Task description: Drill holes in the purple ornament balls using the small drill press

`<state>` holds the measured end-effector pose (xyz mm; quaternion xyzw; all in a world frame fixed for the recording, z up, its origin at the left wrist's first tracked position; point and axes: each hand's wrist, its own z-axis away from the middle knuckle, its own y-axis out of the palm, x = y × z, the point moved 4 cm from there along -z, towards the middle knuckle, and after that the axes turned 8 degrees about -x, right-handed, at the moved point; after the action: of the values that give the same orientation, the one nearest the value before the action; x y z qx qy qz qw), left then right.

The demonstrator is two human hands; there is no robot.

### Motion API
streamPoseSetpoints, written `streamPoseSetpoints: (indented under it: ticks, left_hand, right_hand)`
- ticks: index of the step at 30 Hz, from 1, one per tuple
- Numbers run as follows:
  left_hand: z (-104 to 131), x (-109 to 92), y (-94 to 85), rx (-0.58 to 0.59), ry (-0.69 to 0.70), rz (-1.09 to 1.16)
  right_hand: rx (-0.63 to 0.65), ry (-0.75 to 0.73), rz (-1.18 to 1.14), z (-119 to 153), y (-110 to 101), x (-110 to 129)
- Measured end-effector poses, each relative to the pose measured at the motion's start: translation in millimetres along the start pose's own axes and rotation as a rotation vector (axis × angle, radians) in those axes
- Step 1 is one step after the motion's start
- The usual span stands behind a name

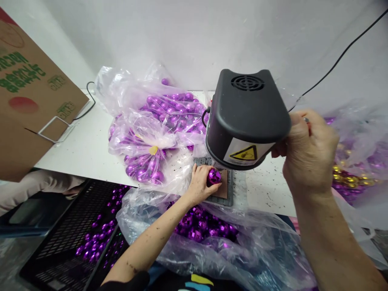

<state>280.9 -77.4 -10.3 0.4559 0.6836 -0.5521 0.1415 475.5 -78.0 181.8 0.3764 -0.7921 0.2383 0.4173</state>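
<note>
Low over the table, my left hand (200, 184) is closed around a shiny purple faceted ball ornament (214, 176). The ball is just above a brown square plate (222, 188) set on a dark grey grooved base (229, 198). Above it looms a black machine (248, 109) with a round vent grille on top and a yellow warning label on its front. My right hand (311, 149) is curled at the machine's right side, its fingertips partly hidden there. The exact part it grips does not show.
Clear plastic bags (145, 125) of purple balls lie on the white table (79, 149). An open bag (257, 238) of balls is at my lap, beside a black crate (57, 242). A cardboard box (36, 89) stands left. Bagged purple and gold balls (351, 178) are right.
</note>
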Motion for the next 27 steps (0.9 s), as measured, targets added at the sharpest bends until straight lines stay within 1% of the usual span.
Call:
streamPoseSetpoints:
  ticks: [3,5,7,9,12,14,16,19,22,24,27]
  left_hand:
    - [1,0,1.3,0.020,0.004,0.003]
    - [1,0,1.8,0.025,0.007,0.007]
    - [1,1,2.1,0.019,0.007,0.011]
    - [2,2,2.6,0.012,0.003,0.015]
    - [3,3,4.0,0.021,-0.002,0.023]
    - [3,4,4.6,0.027,-0.005,0.023]
    - [3,4,4.9,0.033,-0.010,0.020]
    - [3,4,5.0,0.043,-0.016,0.021]
    - [4,4,5.1,0.047,-0.015,0.034]
    - [4,4,5.3,0.047,-0.011,0.045]
    - [4,4,5.0,0.042,-0.012,0.057]
  right_hand:
    - [-0.038,-0.075,0.114,10,-5,5]
    - [-0.084,-0.207,0.254,24,-13,12]
    - [-0.109,-0.376,0.364,44,-20,20]
    - [-0.072,-0.514,0.408,64,-25,23]
    - [0.022,-0.619,0.445,89,-29,19]
    - [0.058,-0.634,0.436,100,-30,11]
    - [0.067,-0.631,0.394,105,-30,2]
    - [0.064,-0.678,0.348,107,-28,-5]
    - [0.079,-0.718,0.333,107,-27,-7]
    - [0.098,-0.683,0.336,107,-28,-9]
    - [0.128,-0.589,0.376,111,-28,-16]
